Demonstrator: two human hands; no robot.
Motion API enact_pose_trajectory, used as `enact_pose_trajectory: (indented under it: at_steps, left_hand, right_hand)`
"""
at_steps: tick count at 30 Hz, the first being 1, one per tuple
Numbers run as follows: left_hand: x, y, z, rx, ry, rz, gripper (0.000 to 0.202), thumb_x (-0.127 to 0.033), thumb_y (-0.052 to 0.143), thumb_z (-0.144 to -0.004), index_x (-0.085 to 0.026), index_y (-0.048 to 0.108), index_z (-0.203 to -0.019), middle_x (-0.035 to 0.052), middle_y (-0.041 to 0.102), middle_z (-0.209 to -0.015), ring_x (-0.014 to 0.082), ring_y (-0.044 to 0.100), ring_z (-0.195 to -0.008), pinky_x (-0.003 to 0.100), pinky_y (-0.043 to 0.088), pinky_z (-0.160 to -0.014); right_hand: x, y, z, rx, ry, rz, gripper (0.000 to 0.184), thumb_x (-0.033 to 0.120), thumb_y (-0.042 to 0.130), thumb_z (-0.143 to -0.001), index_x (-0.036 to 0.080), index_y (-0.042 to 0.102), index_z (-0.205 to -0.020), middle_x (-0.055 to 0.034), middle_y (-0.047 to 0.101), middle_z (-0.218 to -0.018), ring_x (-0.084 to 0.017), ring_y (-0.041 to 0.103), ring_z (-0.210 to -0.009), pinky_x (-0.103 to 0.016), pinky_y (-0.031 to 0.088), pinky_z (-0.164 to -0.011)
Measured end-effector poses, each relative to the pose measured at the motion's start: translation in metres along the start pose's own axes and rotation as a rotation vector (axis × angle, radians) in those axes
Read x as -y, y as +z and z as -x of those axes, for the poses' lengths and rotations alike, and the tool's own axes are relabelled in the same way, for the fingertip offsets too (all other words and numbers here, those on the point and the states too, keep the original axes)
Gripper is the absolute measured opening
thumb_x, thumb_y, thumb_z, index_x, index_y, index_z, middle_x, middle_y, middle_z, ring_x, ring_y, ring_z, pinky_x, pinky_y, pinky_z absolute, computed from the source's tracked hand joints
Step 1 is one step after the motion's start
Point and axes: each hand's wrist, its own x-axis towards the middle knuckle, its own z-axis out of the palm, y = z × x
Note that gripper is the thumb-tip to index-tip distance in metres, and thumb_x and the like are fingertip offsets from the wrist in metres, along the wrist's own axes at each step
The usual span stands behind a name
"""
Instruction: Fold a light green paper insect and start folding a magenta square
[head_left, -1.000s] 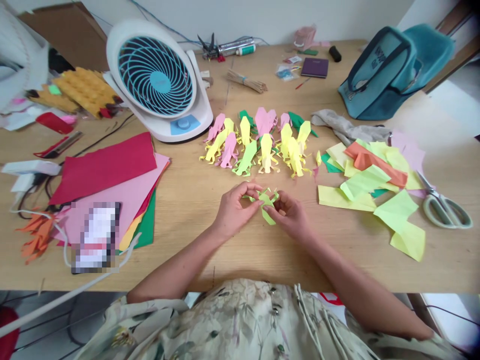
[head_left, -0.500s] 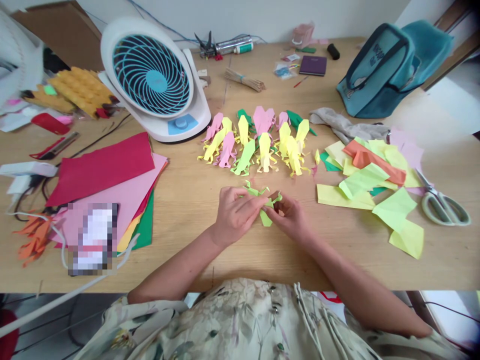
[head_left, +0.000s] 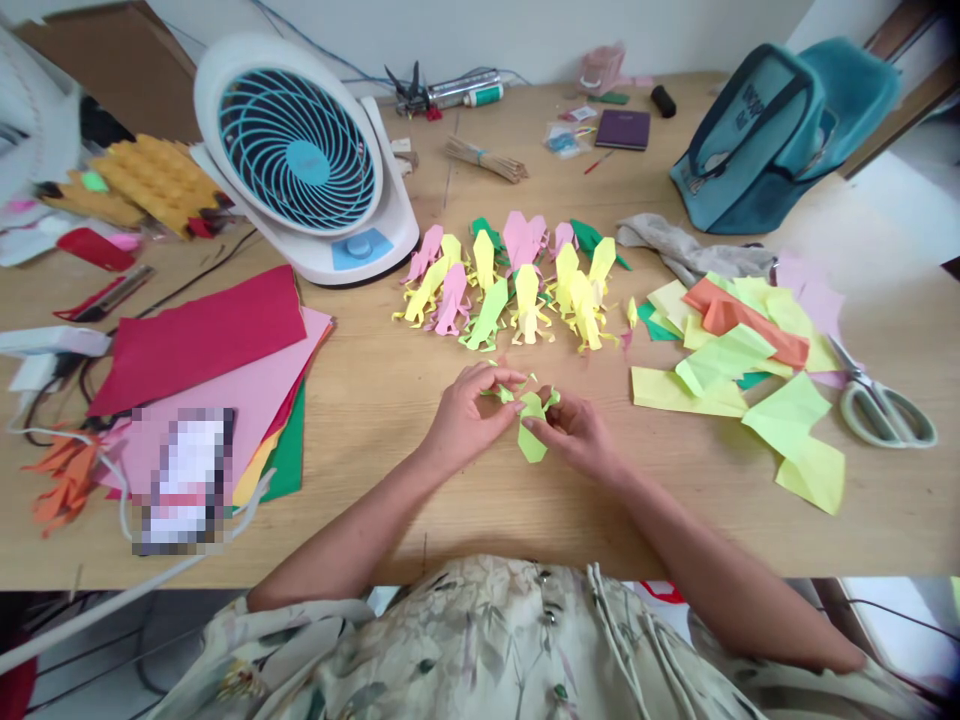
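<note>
Between my hands is a light green folded paper figure (head_left: 533, 432) with thin bent legs and a broad, pointed body toward me. My left hand (head_left: 474, 408) pinches its left side, thumb and fingers near the legs. The fingers of my right hand (head_left: 574, 430) are closed on its right side, thumb on the body. My fingers cover part of the legs. Just beyond stands a group of similar figures in several colours, among them a yellow one (head_left: 527, 298), a pink one (head_left: 451, 298) and a light green one (head_left: 487, 315).
Paper offcuts (head_left: 787, 420) and scissors (head_left: 885, 405) lie at the right. At the left are coloured paper sheets (head_left: 210, 335), a blurred-out object (head_left: 184, 480) and a white cable. A white fan (head_left: 405, 225), a bundle of sticks (head_left: 487, 160) and a teal bag (head_left: 739, 150) stand farther back.
The light green figure has turned so that more of its broad body shows. My left hand's fingers have lifted off its middle and moved slightly left. The view has shifted a little.
</note>
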Motion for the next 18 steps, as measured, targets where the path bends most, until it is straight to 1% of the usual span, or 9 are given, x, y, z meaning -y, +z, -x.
enact_pose_trajectory:
  at_steps: [3,5,10,13,16,18]
  left_hand:
    - [-0.0002,-0.0011,-0.0017,0.034,-0.011,0.007,0.003,-0.018,0.07,-0.082,-0.02,0.068,-0.083,0.0029,0.066,-0.093,0.0172,0.064,-0.092,0.032,0.049,-0.088]
    - [-0.0013,-0.0019,-0.0023,0.059,-0.001,0.014,0.008,-0.016,0.069,-0.082,-0.019,0.066,-0.076,0.0033,0.066,-0.092,0.0179,0.064,-0.093,0.034,0.049,-0.09]
    - [-0.0022,-0.0022,-0.0021,0.062,0.027,0.031,0.013,-0.015,0.066,-0.085,-0.019,0.063,-0.073,0.0026,0.065,-0.086,0.0173,0.064,-0.088,0.033,0.049,-0.084]
    - [-0.0007,-0.0006,-0.0012,0.074,0.016,0.027,0.01,-0.017,0.067,-0.085,-0.019,0.065,-0.076,0.0035,0.067,-0.088,0.0178,0.064,-0.089,0.034,0.049,-0.085]
    - [-0.0007,0.0013,0.0,0.066,-0.008,0.021,0.01,-0.018,0.069,-0.084,-0.019,0.064,-0.076,0.004,0.069,-0.09,0.0185,0.065,-0.091,0.036,0.05,-0.087]
    - [-0.0026,0.0012,0.0001,0.064,0.008,0.032,0.013,-0.02,0.068,-0.086,-0.019,0.063,-0.074,0.0038,0.069,-0.088,0.0183,0.065,-0.089,0.035,0.051,-0.086]
  right_hand:
    - [0.0023,-0.0004,0.0,-0.019,0.013,0.042,0.037,0.055,0.069,-0.084,0.02,0.057,-0.081,0.0041,0.041,-0.065,-0.01,0.037,-0.057,-0.025,0.031,-0.051]
    - [0.0028,-0.0005,0.0,-0.024,0.028,0.064,0.038,0.054,0.072,-0.082,0.02,0.056,-0.079,0.0044,0.04,-0.065,-0.01,0.035,-0.057,-0.024,0.029,-0.051]
    - [-0.0013,-0.0009,-0.0014,0.018,0.052,-0.042,0.039,0.053,0.073,-0.081,0.02,0.054,-0.078,0.0043,0.039,-0.066,-0.01,0.035,-0.058,-0.024,0.03,-0.052]
    - [-0.0027,-0.001,-0.0034,-0.014,0.033,-0.046,0.039,0.055,0.071,-0.083,0.02,0.054,-0.076,0.0037,0.041,-0.066,-0.01,0.036,-0.06,-0.024,0.031,-0.053]
    - [0.0011,0.0002,-0.0045,-0.046,-0.006,-0.014,0.041,0.057,0.072,-0.08,0.019,0.058,-0.076,0.0014,0.046,-0.072,-0.012,0.042,-0.066,-0.025,0.036,-0.057]
    - [0.0068,0.0016,-0.0042,-0.04,0.001,-0.05,0.041,0.059,0.074,-0.078,0.019,0.061,-0.079,0.0009,0.049,-0.074,-0.012,0.044,-0.067,-0.026,0.038,-0.059]
